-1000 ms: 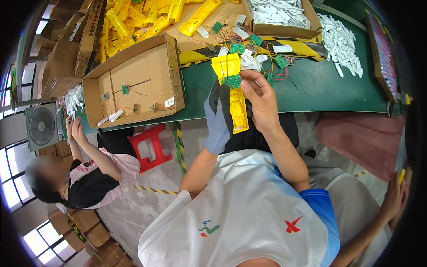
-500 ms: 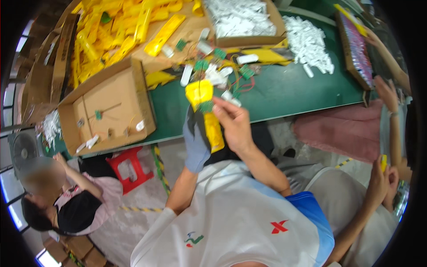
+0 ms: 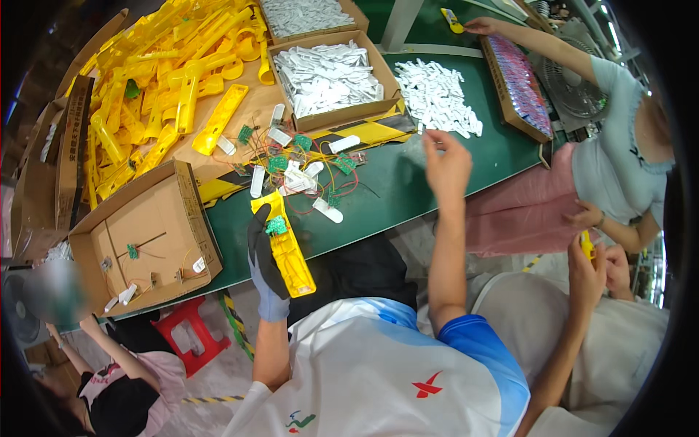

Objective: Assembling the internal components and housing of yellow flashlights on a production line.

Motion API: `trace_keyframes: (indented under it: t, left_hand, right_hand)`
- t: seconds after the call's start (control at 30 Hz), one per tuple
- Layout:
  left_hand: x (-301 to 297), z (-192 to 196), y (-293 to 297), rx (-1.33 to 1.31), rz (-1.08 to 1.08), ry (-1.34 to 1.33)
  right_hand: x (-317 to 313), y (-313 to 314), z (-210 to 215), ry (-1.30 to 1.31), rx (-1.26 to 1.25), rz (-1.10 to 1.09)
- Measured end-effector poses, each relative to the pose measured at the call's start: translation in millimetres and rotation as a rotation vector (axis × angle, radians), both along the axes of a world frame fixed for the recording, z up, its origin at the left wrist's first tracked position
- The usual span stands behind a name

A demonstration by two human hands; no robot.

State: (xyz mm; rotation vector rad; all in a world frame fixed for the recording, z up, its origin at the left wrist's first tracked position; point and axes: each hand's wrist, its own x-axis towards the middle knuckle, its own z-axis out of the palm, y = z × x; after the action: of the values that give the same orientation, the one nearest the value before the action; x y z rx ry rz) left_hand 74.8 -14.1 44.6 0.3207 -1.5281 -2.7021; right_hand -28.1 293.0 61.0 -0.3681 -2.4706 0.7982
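Two hands apart: gloved left hand [image 3: 266, 266] grasping yellow plastic housing [image 3: 285, 246] at near edge of green table [image 3: 408, 182], green circuit board [image 3: 276, 226] on it; long axis runs away from person; right hand [image 3: 445, 164] raised, released, above bare table beside white parts pile [image 3: 439, 96]; cardboard box [image 3: 142, 237] left

A long green worktop [image 3: 408, 189] runs across the upper part of the view, its near edge facing a pale, speckled floor [image 3: 218, 371] marked with a strip of yellow-and-black tape [image 3: 207, 399]. A small red plastic stool [image 3: 191, 336] stands on that floor below the worktop's left end, and a fan [image 3: 16, 320] sits at the far left. Another fan [image 3: 579, 87] stands beyond the worktop's right end, under bright, even light.
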Motion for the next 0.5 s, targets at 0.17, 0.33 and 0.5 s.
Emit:
trace_keyframes:
  t: [0.17, 0.33, 0.5]
  left_hand:
    - [-6.0, -5.3, -3.6, -0.035, -0.060, -0.020]
    - [-11.0, -12.9, 4.3, -0.079, -0.016, -0.086]
    - [-18.2, -19.1, 8.9, -0.044, -0.103, -0.080]
  right_hand:
    - [-11.5, 77.6, -20.4, -0.232, 0.174, -0.061]
    - [-2.0, 36.5, -17.1, -0.227, 0.265, 0.037]
    - [9.5, -2.9, -7.5, -0.244, 0.380, 0.095]
